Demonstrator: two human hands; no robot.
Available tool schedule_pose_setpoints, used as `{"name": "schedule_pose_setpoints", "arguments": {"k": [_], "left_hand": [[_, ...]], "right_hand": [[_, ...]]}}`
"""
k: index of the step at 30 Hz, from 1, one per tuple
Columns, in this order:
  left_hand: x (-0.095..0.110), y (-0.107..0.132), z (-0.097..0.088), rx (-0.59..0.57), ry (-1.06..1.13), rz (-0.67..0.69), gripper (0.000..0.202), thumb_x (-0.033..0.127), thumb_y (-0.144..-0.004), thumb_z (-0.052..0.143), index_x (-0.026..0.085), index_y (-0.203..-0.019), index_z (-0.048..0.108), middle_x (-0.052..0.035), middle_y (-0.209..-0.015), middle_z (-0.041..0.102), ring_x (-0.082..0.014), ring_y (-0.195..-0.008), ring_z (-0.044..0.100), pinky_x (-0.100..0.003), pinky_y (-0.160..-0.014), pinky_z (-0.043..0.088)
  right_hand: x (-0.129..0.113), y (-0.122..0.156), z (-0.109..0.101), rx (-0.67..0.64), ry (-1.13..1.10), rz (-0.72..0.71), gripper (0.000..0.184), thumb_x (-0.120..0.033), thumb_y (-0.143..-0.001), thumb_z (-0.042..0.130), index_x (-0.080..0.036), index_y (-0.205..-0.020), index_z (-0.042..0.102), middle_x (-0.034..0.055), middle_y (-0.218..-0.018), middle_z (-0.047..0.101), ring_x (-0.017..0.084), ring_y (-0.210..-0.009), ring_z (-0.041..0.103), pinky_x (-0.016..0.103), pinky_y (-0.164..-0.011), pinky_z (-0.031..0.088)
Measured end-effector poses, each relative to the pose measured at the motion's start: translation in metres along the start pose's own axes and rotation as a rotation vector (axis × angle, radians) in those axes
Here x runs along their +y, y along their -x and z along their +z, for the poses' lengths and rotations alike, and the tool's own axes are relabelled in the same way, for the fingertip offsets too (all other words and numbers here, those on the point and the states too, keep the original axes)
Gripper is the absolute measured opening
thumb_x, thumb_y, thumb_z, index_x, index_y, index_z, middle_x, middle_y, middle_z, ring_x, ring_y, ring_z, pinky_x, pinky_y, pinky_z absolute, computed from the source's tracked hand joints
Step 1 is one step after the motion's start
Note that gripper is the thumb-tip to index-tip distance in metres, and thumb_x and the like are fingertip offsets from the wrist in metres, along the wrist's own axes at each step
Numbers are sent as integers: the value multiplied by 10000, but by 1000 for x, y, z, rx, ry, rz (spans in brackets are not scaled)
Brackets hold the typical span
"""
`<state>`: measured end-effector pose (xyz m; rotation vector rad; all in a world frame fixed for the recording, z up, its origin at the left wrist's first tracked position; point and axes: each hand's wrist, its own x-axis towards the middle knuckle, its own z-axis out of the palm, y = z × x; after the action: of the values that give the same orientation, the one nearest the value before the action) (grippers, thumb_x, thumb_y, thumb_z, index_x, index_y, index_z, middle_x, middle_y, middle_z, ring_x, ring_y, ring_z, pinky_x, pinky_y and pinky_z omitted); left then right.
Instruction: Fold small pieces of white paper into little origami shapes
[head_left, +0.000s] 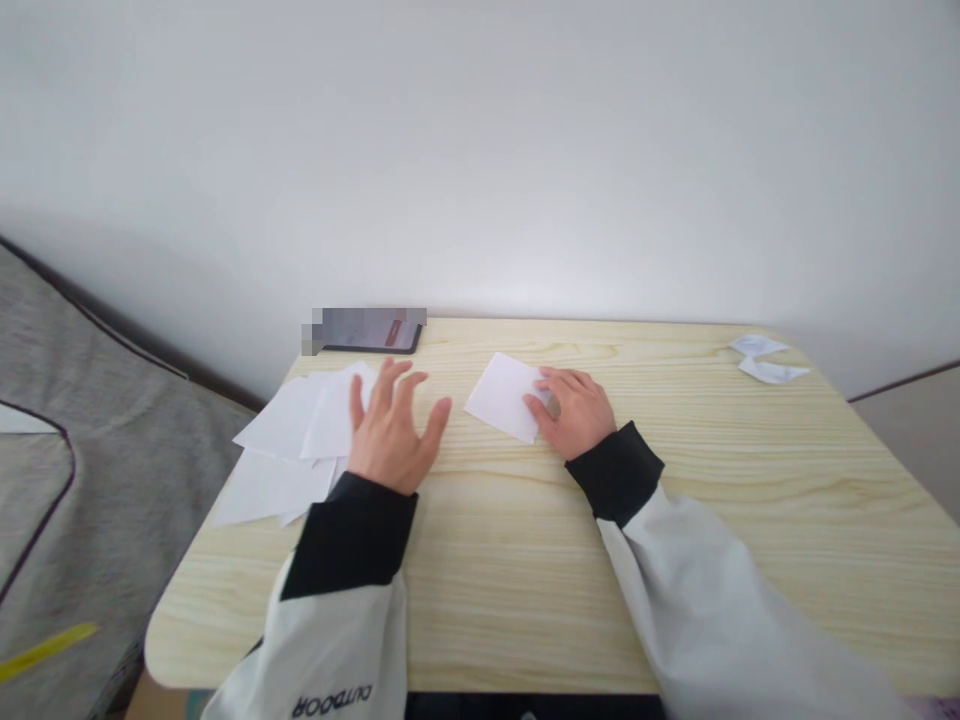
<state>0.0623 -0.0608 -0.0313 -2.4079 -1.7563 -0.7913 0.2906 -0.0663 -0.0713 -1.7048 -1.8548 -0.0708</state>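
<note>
A white square of paper [501,398] lies at a slant in the middle of the wooden table. My right hand [576,410] has its thumb and fingers on the right edge of this square, partly covering it. With fingers spread and nothing in them, my left hand [394,430] is between the square and a loose spread of white paper sheets [281,425]. That hand hides the right part of the sheets; whether it touches them I cannot tell.
A dark tablet or phone [371,330] lies at the table's back left, near the white wall [525,160]. Two small folded paper pieces [772,371] are at the back right. Grey fabric [150,480] borders the left side of the wooden table [510,580].
</note>
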Motion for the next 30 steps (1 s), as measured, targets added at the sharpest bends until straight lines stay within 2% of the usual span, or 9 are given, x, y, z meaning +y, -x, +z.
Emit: {"name": "schedule_pose_setpoints", "arguments": {"k": [3, 6, 9, 14, 18, 23, 24, 26, 30], "left_hand": [[39, -14, 31, -161, 24, 74, 458, 405, -909, 370, 107, -1246, 457, -175, -1381, 439, -285, -1345, 318, -495, -1113, 197], [59, -21, 53, -238, -5, 93, 571, 414, -905, 382, 23, -1321, 381, -229, -1422, 364, -319, -1351, 290, -512, -1100, 218], [58, -24, 59, -237, -21, 103, 559, 420, -905, 381, 41, -1315, 419, -226, -1430, 355, -327, -1352, 286, -529, -1096, 214], [46, -28, 54, -229, 67, 112, 444, 406, -895, 418, 166, -1249, 537, -119, -1399, 444, -321, -1326, 323, -518, -1083, 247], [45, -31, 54, -201, 133, 135, 362, 396, -892, 435, 229, -1174, 589, -49, -1327, 527, -294, -1272, 379, -487, -1059, 279], [51, -49, 61, -72, 137, -62, 395, 414, -890, 403, 183, -1165, 566, -104, -1179, 599, -306, -1105, 497, -476, -928, 376], [52, -53, 62, -73, 160, -82, 381, 423, -891, 394, 193, -1127, 586, -94, -1136, 619, -307, -1075, 513, -478, -903, 386], [51, -60, 63, -126, 231, -27, 357, 427, -894, 384, 207, -1057, 614, -73, -1057, 653, -278, -995, 559, -460, -887, 391], [41, -60, 59, -235, 420, 11, 350, 435, -849, 467, 179, -1032, 621, -40, -824, 685, -197, -757, 608, -354, -790, 439]], "right_hand": [[11, -1, -1, -10, 11, 23, 333, -451, -804, 577, -180, -988, 635, 83, -1161, 639, 284, -1063, 532, 428, -894, 408], [26, -1, -6, 17, 60, 44, 571, -563, -754, 591, -145, -1142, 572, 140, -1219, 588, 306, -1101, 504, 440, -907, 402], [37, 0, -11, 20, 113, 61, 645, -598, -775, 540, -124, -1213, 535, 157, -1253, 553, 316, -1134, 471, 459, -929, 385], [37, 1, -14, -16, 89, 19, 560, -603, -769, 548, -201, -1156, 596, 99, -1258, 564, 319, -1122, 453, 472, -933, 373], [34, -2, -13, -35, 16, 14, 434, -528, -776, 588, -217, -1077, 617, 78, -1227, 590, 301, -1113, 464, 470, -943, 366], [35, -5, -11, -38, -162, 4, 277, -402, -757, 628, -193, -930, 572, 82, -1104, 644, 260, -1042, 545, 429, -935, 396], [35, -6, -12, -33, -205, 18, 257, -377, -760, 616, -194, -930, 555, 82, -1060, 655, 251, -1004, 569, 416, -907, 420], [35, -6, -13, -19, -313, 61, 238, -322, -767, 578, -195, -960, 523, 69, -963, 668, 221, -908, 615, 372, -829, 470], [31, -6, -16, -7, -486, 107, 403, -294, -757, 581, -192, -1128, 459, 25, -847, 685, 166, -738, 639, 303, -737, 505]]}}
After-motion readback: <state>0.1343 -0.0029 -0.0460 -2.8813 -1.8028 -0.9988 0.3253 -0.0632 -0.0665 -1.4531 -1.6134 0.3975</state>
